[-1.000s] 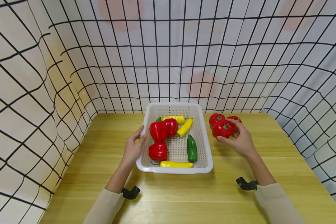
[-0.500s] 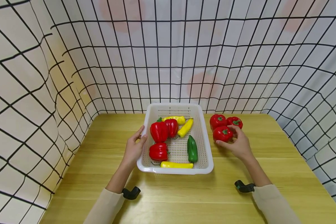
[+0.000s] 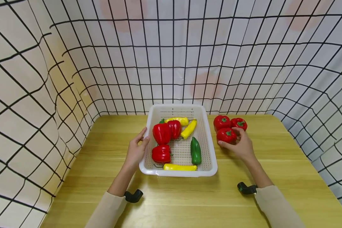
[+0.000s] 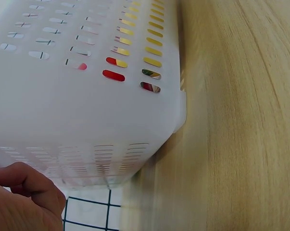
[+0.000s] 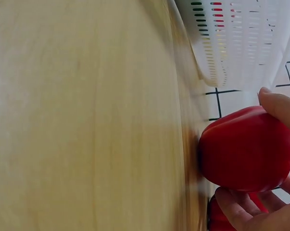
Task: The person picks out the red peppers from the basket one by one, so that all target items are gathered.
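Note:
A white plastic basket [image 3: 209, 152] with slotted walls stands on the wooden table. My left hand [image 3: 136, 150] holds its left rim, thumb on the near side and fingers along the edge. To the right of the basket, my right hand [image 3: 243, 145] grips a red bell pepper [image 3: 225, 135] between thumb and fingers. In the right wrist view that bell pepper [image 5: 248, 149] sits on the wood, thumb above and fingertips below it. Two more red bell peppers, one at the left [image 3: 221, 121] and one at the right [image 3: 239, 123], lie just behind it.
Inside the basket are several red bell peppers [image 3: 161, 133], several yellow peppers [image 3: 179, 167] and a green pepper [image 3: 195, 151]. Black wire grid panels [image 3: 171, 60] rise behind and beside the wooden table [image 3: 188, 202].
My right hand has lowered the red bell pepper toward me, down in front of the other two, uncovering the right one. The left hand and basket have stayed put.

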The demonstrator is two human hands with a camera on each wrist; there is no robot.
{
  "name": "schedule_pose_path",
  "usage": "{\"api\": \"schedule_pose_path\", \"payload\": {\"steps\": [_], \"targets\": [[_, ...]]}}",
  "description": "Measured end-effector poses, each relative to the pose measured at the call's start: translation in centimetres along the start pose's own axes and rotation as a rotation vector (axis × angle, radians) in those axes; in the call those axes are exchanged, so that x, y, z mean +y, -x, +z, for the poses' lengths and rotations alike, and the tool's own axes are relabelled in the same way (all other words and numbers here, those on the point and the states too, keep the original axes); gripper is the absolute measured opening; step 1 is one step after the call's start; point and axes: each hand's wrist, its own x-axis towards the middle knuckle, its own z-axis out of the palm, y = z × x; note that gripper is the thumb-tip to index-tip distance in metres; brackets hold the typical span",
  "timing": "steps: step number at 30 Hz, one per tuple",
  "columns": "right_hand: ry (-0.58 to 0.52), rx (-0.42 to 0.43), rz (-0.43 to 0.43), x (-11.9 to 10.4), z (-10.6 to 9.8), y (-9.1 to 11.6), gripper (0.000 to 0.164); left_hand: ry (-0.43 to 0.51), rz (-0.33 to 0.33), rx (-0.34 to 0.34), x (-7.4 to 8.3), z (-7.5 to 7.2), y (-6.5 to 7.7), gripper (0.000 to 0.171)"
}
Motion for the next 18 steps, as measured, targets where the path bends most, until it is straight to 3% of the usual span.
{"api": "schedule_pose_path", "payload": {"steps": [18], "targets": [[0.001, -0.028, -0.007, 0.11, 0.24, 0.00, 0.098, 0.013, -0.002, -0.001, 0.05, 0.00, -0.03, 0.052]]}}
